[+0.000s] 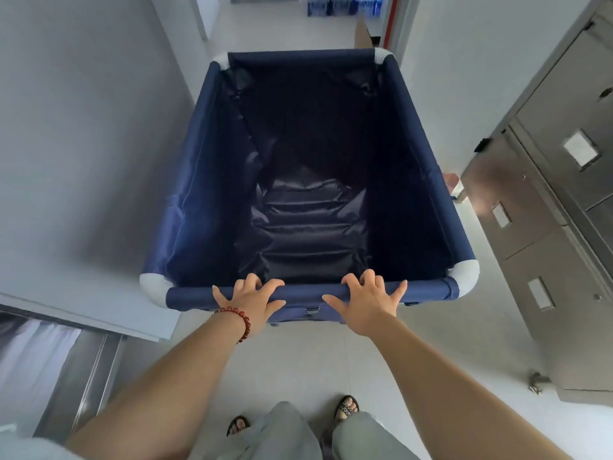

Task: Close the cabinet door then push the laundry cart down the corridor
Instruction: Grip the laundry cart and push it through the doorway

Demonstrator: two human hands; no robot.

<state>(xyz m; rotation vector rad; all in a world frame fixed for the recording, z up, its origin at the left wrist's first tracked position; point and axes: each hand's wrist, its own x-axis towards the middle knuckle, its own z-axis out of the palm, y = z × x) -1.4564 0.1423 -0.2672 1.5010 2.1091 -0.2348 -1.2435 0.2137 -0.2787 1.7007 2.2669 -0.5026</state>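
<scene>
A navy fabric laundry cart (205, 180) with white corner caps fills the middle of the head view, and its dark liner is empty. My left hand (250, 298), with a red bead bracelet at the wrist, lies on the cart's near top rail, fingers curled over it. On the same rail to the right, my right hand (368, 302) grips with fingers over the bar. A steel cabinet (544, 207) stands along the right wall, and its doors look flush and shut.
A white wall (83, 144) runs close along the cart's left side. Blue water-bottle packs (341, 5) and a cardboard box (363, 34) sit far down the tiled corridor. A metal-framed opening (66, 370) lies at lower left. A small pink object (451, 180) rests by the cabinet.
</scene>
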